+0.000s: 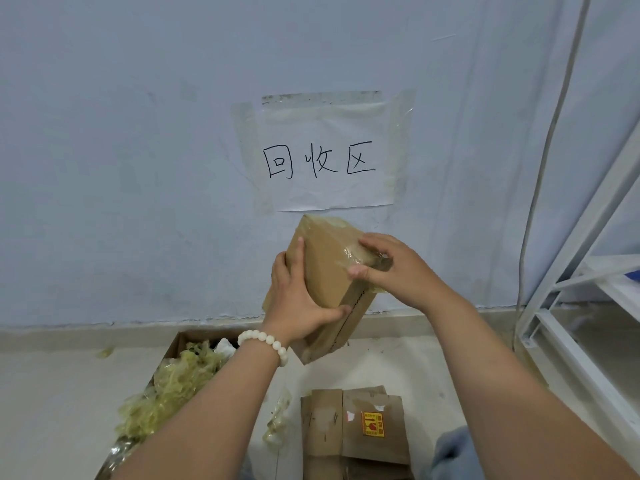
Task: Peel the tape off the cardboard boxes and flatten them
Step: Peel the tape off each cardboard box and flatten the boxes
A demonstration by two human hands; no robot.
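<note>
A small brown cardboard box [327,271] wrapped in clear tape is held up in front of the wall, tilted with one end pointing down. My left hand [298,299] grips its lower left side, thumb across the front edge. My right hand [391,268] pinches a wrinkled strip of clear tape [356,252] at the box's upper right corner. A white bead bracelet sits on my left wrist.
An open carton [173,348] on the floor at lower left is heaped with yellowish crumpled tape. Flattened cardboard pieces [360,431] with a red-yellow sticker lie at bottom centre. A white metal rack [571,306] stands on the right. A taped paper sign [322,157] hangs on the wall.
</note>
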